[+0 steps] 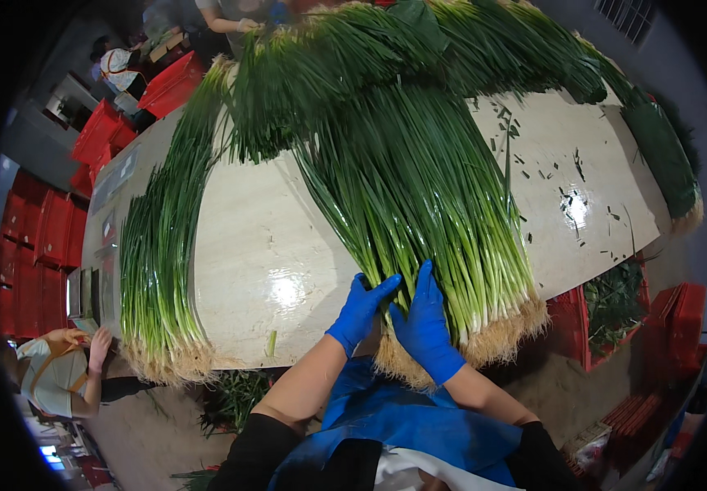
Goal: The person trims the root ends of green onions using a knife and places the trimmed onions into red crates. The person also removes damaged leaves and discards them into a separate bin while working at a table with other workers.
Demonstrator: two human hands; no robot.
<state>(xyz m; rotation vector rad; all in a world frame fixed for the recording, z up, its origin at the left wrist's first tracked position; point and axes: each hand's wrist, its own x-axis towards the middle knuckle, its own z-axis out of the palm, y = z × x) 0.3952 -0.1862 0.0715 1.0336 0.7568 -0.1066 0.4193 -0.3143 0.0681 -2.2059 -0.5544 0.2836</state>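
Both my hands wear blue gloves and rest at the near edge of the table. My left hand has its thumb and fingers around the left side of some green stalks with roots. My right hand lies over the lower stalks, its fingers pointing away from me; whether it grips them cannot be told. Pale stringy roots hang below my hands. More of these rooted greens spread out to the right, and another long row of them lies at the left.
Piled greens cover the table's far side, with a wrapped bundle at the right end. Leaf scraps dot the table. A red crate of leaves stands below right; red crates are stacked left. Co-workers are at the left and far side.
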